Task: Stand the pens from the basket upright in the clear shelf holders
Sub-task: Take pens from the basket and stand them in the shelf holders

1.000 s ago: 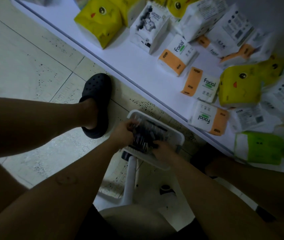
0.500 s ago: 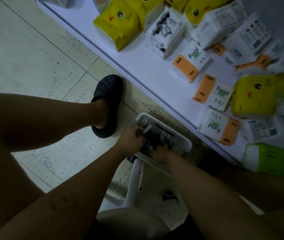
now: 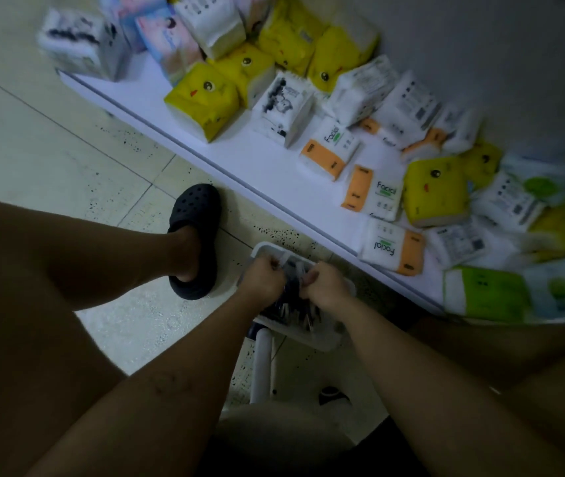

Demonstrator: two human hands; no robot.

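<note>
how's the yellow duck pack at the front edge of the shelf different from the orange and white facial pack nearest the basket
Colour: the yellow duck pack is yellow all over with a cartoon eye and beak; the Facial pack is white with an orange end and printed wording.
Bulk: the yellow duck pack looks thicker and blockier; the Facial pack looks flatter.
Both are soft wrapped tissue packs on the white shelf.
</note>
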